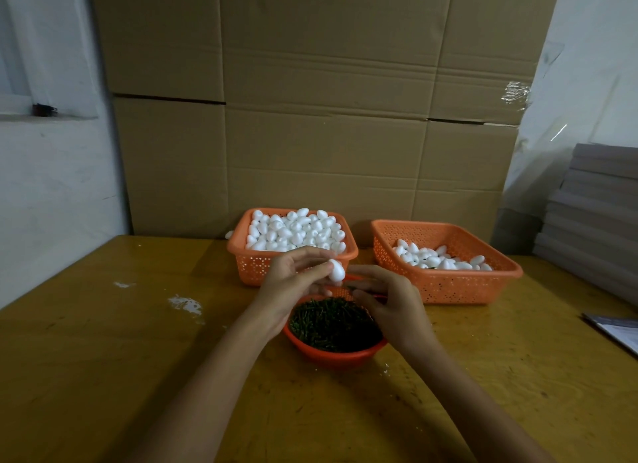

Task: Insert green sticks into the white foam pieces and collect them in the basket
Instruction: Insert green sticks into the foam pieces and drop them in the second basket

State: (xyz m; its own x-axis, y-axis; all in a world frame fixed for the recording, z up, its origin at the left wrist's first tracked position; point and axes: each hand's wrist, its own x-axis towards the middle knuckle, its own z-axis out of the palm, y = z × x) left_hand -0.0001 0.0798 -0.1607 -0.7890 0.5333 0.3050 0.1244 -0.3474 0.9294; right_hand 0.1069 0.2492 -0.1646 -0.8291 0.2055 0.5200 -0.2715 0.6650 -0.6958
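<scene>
My left hand (293,279) pinches a white egg-shaped foam piece (336,270) above the far rim of a round orange bowl (331,357) full of short green sticks (333,324). My right hand (390,300) is just right of the foam piece, its fingers curled and pinching a thin green stick (354,287) that points at the foam. An orange basket (255,264) heaped with plain foam pieces stands behind my left hand. A second orange basket (448,286) at the right holds a smaller pile of foam pieces, some with green showing.
All of it sits on a yellow wooden table (103,359) with white scuffs at the left. Large cardboard boxes (310,117) form a wall behind the baskets. Grey stacked sheets (593,214) stand at the right, and a booklet (618,328) lies by the table's right edge.
</scene>
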